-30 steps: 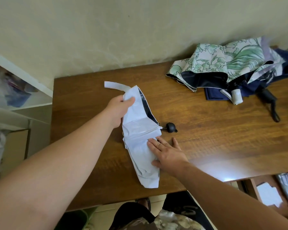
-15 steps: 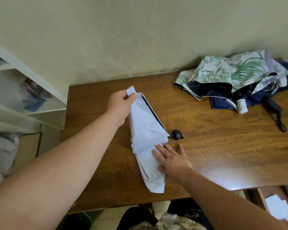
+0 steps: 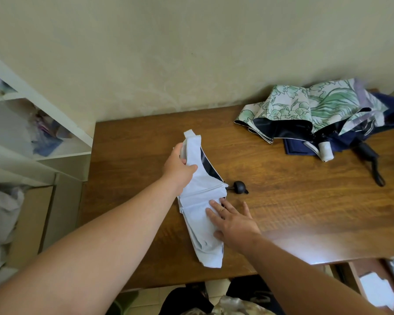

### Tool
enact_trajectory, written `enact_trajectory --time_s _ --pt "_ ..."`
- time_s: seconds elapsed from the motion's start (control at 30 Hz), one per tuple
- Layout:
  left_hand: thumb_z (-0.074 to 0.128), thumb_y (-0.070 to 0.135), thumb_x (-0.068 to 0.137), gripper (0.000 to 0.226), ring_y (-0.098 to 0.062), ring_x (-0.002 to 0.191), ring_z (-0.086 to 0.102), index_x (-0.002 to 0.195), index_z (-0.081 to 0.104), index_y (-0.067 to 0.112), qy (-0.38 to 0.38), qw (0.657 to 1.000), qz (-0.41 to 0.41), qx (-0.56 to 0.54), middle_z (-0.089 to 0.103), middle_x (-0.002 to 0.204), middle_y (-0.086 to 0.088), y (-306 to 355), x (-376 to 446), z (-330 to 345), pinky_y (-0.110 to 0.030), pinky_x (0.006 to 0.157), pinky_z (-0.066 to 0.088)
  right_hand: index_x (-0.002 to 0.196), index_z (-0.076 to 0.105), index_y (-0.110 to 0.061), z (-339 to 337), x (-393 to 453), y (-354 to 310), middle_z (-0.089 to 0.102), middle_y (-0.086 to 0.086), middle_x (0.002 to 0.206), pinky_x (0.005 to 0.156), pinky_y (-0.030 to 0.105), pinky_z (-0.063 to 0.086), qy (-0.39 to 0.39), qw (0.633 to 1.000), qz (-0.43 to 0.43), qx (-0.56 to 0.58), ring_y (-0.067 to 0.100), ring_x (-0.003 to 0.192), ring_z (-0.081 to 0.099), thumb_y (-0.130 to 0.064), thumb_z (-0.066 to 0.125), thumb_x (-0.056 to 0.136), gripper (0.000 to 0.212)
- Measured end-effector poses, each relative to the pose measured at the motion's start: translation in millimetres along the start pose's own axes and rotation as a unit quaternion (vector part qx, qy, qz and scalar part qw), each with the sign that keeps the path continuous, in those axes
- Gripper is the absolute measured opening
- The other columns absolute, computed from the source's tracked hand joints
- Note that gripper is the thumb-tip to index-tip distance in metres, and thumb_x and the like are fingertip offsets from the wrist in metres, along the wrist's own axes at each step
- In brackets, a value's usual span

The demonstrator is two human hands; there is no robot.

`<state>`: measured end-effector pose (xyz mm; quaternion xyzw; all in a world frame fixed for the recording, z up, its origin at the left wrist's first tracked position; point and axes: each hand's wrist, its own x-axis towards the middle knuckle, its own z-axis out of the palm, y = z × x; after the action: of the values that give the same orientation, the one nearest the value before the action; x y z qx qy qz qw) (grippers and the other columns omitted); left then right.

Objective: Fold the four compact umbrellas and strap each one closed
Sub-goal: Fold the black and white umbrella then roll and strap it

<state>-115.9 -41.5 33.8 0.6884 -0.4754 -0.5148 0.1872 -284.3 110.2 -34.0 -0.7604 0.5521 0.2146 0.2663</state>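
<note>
- Pale blue umbrella [image 3: 200, 214]: lies collapsed on the brown wooden counter [image 3: 282, 201], left of centre, running from the far left down toward the near edge. Canopy folded into a flat strip; dark lining shows along its right edge.
- Its black handle knob [image 3: 239, 187] sticks out to the right at mid-length, resting on the counter.
- Strap [image 3: 189, 134]: a short pale tab projecting past the far end of the folded canopy.
- Left hand [image 3: 179, 168]: closed around the far end of the pale blue umbrella, thumb on top of the fabric, fingers wrapped under; that end is lifted a little off the counter.
- Right hand [image 3: 233, 221]: flat and open, fingers spread, palm down, pressing the near half of the canopy; outer fingers lie on the bare counter just beside the fabric. Grips nothing.
- Floral umbrella [image 3: 305, 108]: green-and-white print, unfolded and loose, at the far right of the counter, well apart from the hands.
- Navy umbrella [image 3: 341, 142]: partly under the floral one, touching it; black handle [image 3: 371, 155] points toward the near right.
- White shelf unit [image 3: 43, 123]: left of the counter, contents blurred.
</note>
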Motion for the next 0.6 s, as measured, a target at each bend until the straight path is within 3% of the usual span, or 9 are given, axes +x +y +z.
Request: enact_trajectory --time_s 0.17,0.27,0.43,0.6 --pt "0.08 0.024 0.092 0.083 -0.026 0.11 0.063 0.156 0.03 0.038 0.009 0.999 -0.018 0.042 0.058 0.129 0.001 -1.2 -1.2 -0.4 -0.044 0.089 0.059 0.163 -0.011 -0.039 1.8 2.3 1.7 -0.026 -0.014 0.17 0.122 0.069 -0.006 -0.007 1.0 -0.002 -0.003 0.016 0.157 -0.024 -0.044 0.036 0.111 0.07" --pt "0.08 0.026 0.092 0.074 -0.024 0.11 0.063 0.152 0.038 0.033 0.022 0.999 -0.024 0.035 0.059 0.135 0.002 1.0 -0.8 -2.7 -0.047 0.091 0.06 0.163 -0.012 -0.039 4.1 3.5 2.9 -0.026 -0.014 0.169 0.122 0.069 -0.006 -0.007 1.0 -0.004 -0.004 0.016 0.157 -0.024 -0.045 0.035 0.11 0.071" --pt "0.074 0.015 0.097 0.069 -0.014 0.101 0.064 0.151 0.04 0.04 0.088 0.991 0.031 -0.094 0.063 0.114 0.001 11.0 -2.7 -12.2 -0.033 0.086 0.055 0.163 -0.012 -0.04 6.5 3.6 5.1 -0.027 -0.014 0.169 0.123 0.068 -0.006 -0.007 1.0 -0.005 -0.001 0.015 0.156 -0.026 -0.047 0.035 0.11 0.071" --pt "0.072 0.001 0.095 0.057 -0.017 0.11 0.064 0.136 0.06 0.039 0.038 0.979 0.035 -0.197 0.061 0.12 -0.003 23.4 -8.9 -25.0 -0.03 0.086 0.054 0.162 -0.013 -0.041 10.1 4.6 7.7 -0.027 -0.015 0.169 0.122 0.068 -0.008 0.002 1.0 -0.013 0.001 0.014 0.156 -0.026 -0.048 0.034 0.11 0.071"
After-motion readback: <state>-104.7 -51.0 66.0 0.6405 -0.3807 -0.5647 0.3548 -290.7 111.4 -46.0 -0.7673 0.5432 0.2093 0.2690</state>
